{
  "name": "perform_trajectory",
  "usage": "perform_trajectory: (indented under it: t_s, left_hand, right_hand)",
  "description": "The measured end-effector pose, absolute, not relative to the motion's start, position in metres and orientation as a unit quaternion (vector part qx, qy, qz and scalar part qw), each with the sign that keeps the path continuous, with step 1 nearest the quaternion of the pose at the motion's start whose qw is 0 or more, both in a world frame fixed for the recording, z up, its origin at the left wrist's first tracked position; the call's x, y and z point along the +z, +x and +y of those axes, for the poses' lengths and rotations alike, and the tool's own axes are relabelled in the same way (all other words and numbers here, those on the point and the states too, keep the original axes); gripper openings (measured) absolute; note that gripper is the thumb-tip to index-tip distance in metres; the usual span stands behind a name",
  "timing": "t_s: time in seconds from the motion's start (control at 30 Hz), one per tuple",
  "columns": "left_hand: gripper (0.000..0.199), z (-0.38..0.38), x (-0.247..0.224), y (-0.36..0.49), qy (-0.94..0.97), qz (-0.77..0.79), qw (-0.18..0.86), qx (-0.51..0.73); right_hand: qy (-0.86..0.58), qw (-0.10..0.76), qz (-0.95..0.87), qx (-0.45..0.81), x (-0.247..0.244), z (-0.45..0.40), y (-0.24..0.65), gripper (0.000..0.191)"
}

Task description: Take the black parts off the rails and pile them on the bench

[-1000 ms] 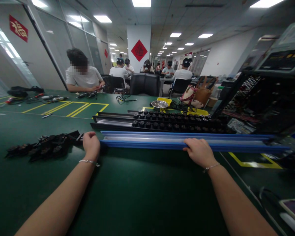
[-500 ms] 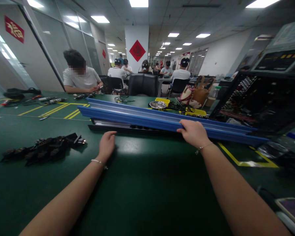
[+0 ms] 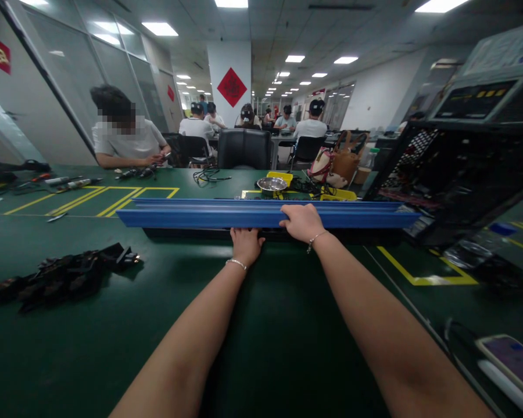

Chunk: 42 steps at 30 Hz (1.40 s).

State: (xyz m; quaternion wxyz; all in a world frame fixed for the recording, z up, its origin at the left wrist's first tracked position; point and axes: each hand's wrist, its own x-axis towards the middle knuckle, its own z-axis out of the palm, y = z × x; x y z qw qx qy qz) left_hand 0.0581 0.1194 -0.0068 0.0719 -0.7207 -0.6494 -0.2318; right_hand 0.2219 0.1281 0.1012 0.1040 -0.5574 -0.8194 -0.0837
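Observation:
A long blue channel-shaped profile [image 3: 192,218] lies crosswise in front of me, roughly level. My right hand [image 3: 304,223] is closed over its near edge, a little right of the middle. Under the blue profile sits a long black profile [image 3: 187,234], mostly covered, with its front strip showing. My left hand [image 3: 246,244] is just below the blue profile, at the black one. Its fingers point forward and the thumb stands apart; the fingertips are partly hidden at the blue edge. A cluster of black parts [image 3: 70,276] lies on the green table to the left.
Behind the profile stand a metal bowl [image 3: 272,184], yellow trays [image 3: 340,195] and black cables [image 3: 210,176]. An open black computer case [image 3: 457,168] is at the right, with a phone [image 3: 512,363] nearer me. Across the table sits a person [image 3: 126,136].
The blue profile has swung from slanting to nearly level and shifted left, with my right hand on it. My left hand has moved right and forward to the black profile.

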Motion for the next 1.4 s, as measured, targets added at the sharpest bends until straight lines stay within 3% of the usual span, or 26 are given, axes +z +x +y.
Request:
perform_trajectory:
  t_s: [0.47,1.0,1.4]
  left_hand:
    - [0.025,0.030,-0.004,0.087,-0.756,-0.613,0.070,-0.221]
    - [0.022,0.036,-0.005,0.130,-0.739,-0.627,0.067,-0.237]
    - [0.022,0.038,-0.007,0.135,-0.736,-0.628,0.082,-0.239]
  right_hand:
    - [-0.558,0.064,-0.825,-0.063,0.090,0.138,0.219,0.024]
    - [-0.565,0.022,-0.825,-0.001,0.053,0.161,0.224,0.033]
    - [-0.597,-0.010,-0.802,0.037,0.053,0.187,0.237,0.030]
